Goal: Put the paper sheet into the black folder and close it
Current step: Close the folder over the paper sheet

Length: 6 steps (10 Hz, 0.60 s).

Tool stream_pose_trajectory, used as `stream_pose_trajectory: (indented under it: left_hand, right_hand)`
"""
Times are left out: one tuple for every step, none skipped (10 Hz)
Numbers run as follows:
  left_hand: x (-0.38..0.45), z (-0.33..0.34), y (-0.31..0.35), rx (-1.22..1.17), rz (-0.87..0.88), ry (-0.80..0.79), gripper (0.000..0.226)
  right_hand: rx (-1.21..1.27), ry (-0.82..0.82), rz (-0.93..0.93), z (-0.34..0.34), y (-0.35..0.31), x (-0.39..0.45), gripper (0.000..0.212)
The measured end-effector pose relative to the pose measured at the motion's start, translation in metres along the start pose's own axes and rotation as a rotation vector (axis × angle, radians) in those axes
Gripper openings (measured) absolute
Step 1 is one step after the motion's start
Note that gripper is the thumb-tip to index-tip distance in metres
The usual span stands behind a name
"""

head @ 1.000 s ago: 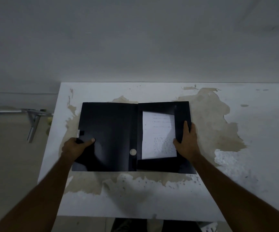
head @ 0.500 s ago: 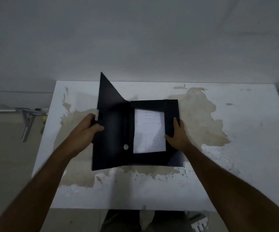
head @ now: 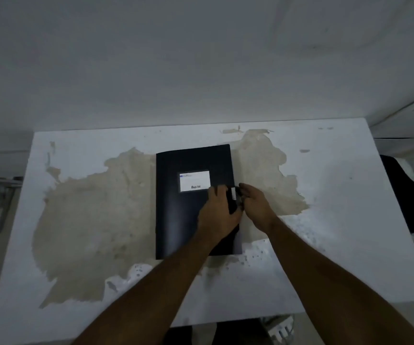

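While the black folder (head: pixel 186 207) lies shut and flat near the middle of the table (head: pixel 350 220), both hands are bunched up at its right edge, around 3 o'clock from the folder's center. Folder looks like smooth matte plastic, a plain tall rectangle with a slight sheen down the cover. Up near 12 o'clock on the cover sits a white label (head: pixel 194 181) in a clear-looking pocket, with a thin blue strip at the top and a small printed logo at the bottom, too blurry for me to read. The paper sheet isn't visible anywhere, so can't say from this view what's inside.

Left hand (head: pixel 217 215) rests palm down on the cover with fingers spread toward the edge, pressing rather than gripping anything. Right hand (head: pixel 255 207) sits just beside it at the edge, fingers curled around a small dark tab (head: pixel 233 195) with a pale strip on it; honestly can't tell if it's actually pinching it.

Tabletop is white and pretty rough, with the coating peeled off in a big irregular tan patch (head: pixel 89 220) under and around the folder, plus speckled flaking toward 5 o'clock. Plain pale wall (head: pixel 201 58) behind.
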<state>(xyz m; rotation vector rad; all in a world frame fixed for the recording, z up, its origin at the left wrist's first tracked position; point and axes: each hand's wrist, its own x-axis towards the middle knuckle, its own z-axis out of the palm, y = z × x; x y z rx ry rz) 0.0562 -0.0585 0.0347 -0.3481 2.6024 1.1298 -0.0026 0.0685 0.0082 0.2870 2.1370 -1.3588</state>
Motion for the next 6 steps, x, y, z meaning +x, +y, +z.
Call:
stream_pose_trajectory:
  left_hand:
    - [0.009,0.026,-0.013,0.131,-0.027,-0.022,0.062]
    - [0.010,0.033,-0.015,0.198,-0.024,-0.022,0.065]
    - [0.013,0.033,-0.019,0.177,-0.014,-0.035,0.067]
    - [0.012,0.018,-0.016,0.130,-0.001,-0.087,0.067]
    - [0.009,-0.006,-0.017,0.235,0.072,-0.004,0.064]
    - [0.013,-0.048,-0.018,0.396,0.164,0.156,0.074]
  right_hand:
    - [0.006,-0.015,0.036,-0.005,0.000,0.008,0.036]
    - [0.033,-0.017,0.061,-0.004,0.000,0.008,0.039]
    - [-0.003,-0.020,0.007,-0.001,-0.007,-0.001,0.036]
    - [-0.116,-0.012,-0.054,0.003,-0.017,-0.010,0.035]
    - [-0.266,-0.033,-0.146,0.008,-0.027,-0.010,0.033]
    - [-0.376,0.016,-0.252,0.007,-0.060,-0.011,0.041]
